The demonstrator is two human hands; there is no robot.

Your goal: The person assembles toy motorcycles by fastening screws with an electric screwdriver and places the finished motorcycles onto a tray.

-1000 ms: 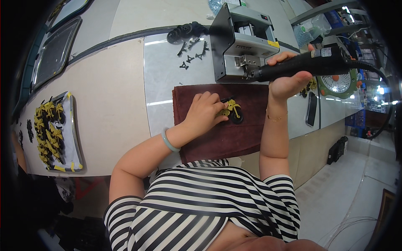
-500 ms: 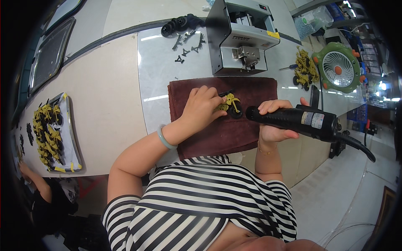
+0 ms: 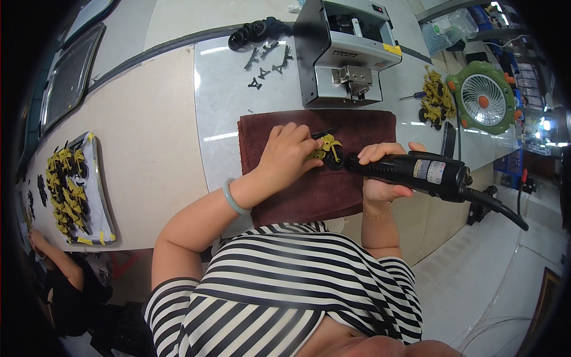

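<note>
Over the dark red cloth point(image 3: 279, 205), my left hand point(image 3: 288, 149) is closed on a small yellow toy motorcycle point(image 3: 329, 144). The toy has a black wheel at its right end, and my fingers cover part of its left side. My right hand point(image 3: 380, 169) wraps around a black corded electric screwdriver point(image 3: 423, 170), which lies almost level. Its tip points left and is close against the toy's wheel; whether they touch I cannot tell.
Behind the cloth stands a grey and black machine point(image 3: 345, 62). Black wheels point(image 3: 250, 34) and small black parts point(image 3: 263, 72) lie to its left. More yellow toys point(image 3: 437, 98) sit beside a green fan point(image 3: 485, 98). A tray point(image 3: 107, 220) of yellow toys is at left, near another person's arm point(image 3: 62, 259).
My right hand has moved the electric screwdriver left, bringing its tip up to the toy motorcycle's wheel. My left hand stays in place on the toy.
</note>
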